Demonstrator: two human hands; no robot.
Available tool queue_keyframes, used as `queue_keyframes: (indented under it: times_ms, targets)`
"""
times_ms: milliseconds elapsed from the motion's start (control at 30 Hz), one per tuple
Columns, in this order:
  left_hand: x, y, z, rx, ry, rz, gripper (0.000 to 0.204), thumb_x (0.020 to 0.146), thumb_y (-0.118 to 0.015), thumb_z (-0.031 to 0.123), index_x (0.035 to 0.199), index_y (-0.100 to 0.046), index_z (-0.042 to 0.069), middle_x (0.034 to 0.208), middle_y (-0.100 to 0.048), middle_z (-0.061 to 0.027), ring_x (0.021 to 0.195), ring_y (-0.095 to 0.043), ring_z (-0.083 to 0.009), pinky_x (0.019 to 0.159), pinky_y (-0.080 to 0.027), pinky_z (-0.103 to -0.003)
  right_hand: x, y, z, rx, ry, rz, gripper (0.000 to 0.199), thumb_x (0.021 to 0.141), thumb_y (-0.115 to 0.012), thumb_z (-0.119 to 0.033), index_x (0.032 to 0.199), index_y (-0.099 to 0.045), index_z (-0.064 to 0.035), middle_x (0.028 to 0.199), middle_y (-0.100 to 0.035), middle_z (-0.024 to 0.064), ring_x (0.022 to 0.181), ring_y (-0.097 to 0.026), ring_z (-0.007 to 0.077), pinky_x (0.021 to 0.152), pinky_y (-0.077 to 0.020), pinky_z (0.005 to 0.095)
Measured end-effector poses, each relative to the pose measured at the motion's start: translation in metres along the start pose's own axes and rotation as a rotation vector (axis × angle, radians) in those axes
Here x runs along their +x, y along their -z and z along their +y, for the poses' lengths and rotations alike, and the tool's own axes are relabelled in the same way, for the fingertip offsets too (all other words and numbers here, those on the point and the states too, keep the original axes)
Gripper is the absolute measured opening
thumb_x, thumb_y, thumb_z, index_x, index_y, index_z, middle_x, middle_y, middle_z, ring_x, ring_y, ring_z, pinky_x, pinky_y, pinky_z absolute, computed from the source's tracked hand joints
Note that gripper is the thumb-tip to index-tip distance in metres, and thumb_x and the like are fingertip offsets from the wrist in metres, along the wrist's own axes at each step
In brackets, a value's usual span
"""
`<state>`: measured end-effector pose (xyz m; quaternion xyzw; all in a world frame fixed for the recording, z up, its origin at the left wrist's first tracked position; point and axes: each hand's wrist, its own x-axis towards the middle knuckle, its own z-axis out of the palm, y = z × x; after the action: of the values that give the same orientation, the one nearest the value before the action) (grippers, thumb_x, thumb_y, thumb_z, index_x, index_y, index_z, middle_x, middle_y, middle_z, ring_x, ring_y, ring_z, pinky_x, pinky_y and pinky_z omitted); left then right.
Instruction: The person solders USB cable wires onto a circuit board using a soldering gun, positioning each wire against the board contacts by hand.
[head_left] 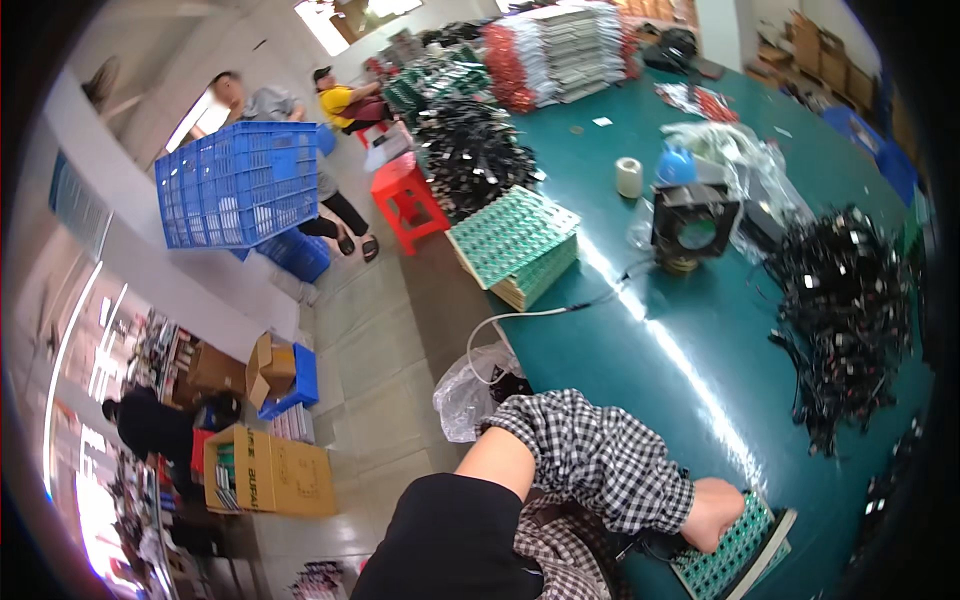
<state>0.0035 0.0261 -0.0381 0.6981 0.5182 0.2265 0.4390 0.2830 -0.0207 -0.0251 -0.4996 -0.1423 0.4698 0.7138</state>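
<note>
My left hand [714,512] lies curled on the near edge of a green tray [738,555] studded with rows of small parts, at the front edge of the teal table [640,400]. Its fingers are closed over the tray's rim. A checked sleeve [600,460] covers the forearm, and the bare elbow points left. My right hand is out of the picture. A dark trouser leg [450,545] fills the lower middle.
On the table are a stack of green trays [515,245], a small black fan [693,225], a tape roll [628,177] and a heap of black cables [845,300]. On the left, a person carries a blue crate [240,185] near a red stool [408,200] and cardboard boxes [270,470].
</note>
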Motion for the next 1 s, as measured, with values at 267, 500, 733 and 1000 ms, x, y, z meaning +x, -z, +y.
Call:
queue_keyframes:
  times_ms: [267, 500, 733, 1000]
  targets:
    - [0.021, -0.014, -0.016, 0.028, -0.088, 0.046, 0.011, 0.048, -0.065, 0.013, 0.05, -0.058, 0.004, 0.053, -0.058, -0.0114, 0.055, -0.06, -0.0322, 0.052, -0.047, -0.042, 0.022, -0.061, 0.033, -0.008, -0.117, -0.233, 0.039, 0.09, -0.058, -0.044, 0.104, -0.057, -0.0067, 0.079, -0.058, 0.0032, 0.065, -0.056, 0.014, 0.052, -0.0446, 0.0226]
    - [0.016, -0.011, -0.013, 0.002, -0.084, 0.055, 0.011, 0.051, -0.065, 0.012, 0.051, -0.058, 0.004, 0.055, -0.058, -0.0131, 0.058, -0.061, -0.0334, 0.054, -0.048, -0.042, 0.014, -0.078, 0.056, -0.119, -0.198, -0.289, 0.04, 0.092, -0.055, -0.043, 0.108, -0.059, -0.0058, 0.082, -0.061, 0.0042, 0.068, -0.056, 0.0146, 0.055, -0.0438, 0.0232]
    - [-0.002, 0.03, 0.011, 0.075, 0.05, -0.182, 0.018, 0.063, -0.064, 0.016, 0.064, -0.056, 0.0, 0.059, -0.055, -0.0187, 0.058, -0.058, -0.0356, 0.054, -0.046, -0.047, 0.0, -0.013, 0.02, -0.236, -0.085, 0.022, 0.042, 0.094, -0.051, -0.043, 0.111, -0.06, -0.005, 0.086, -0.064, 0.0051, 0.07, -0.056, 0.0151, 0.057, -0.0431, 0.0238]
    - [-0.006, 0.035, 0.028, 0.105, 0.034, -0.118, 0.018, 0.069, -0.072, 0.024, 0.075, -0.067, 0.008, 0.067, -0.063, -0.0064, 0.061, -0.061, -0.0194, 0.059, -0.049, -0.033, -0.014, 0.064, -0.011, 0.259, -0.023, -0.076, 0.035, 0.097, -0.052, -0.037, 0.111, -0.052, -0.0047, 0.083, -0.059, 0.0039, 0.08, -0.059, 0.017, 0.056, -0.0532, 0.027]
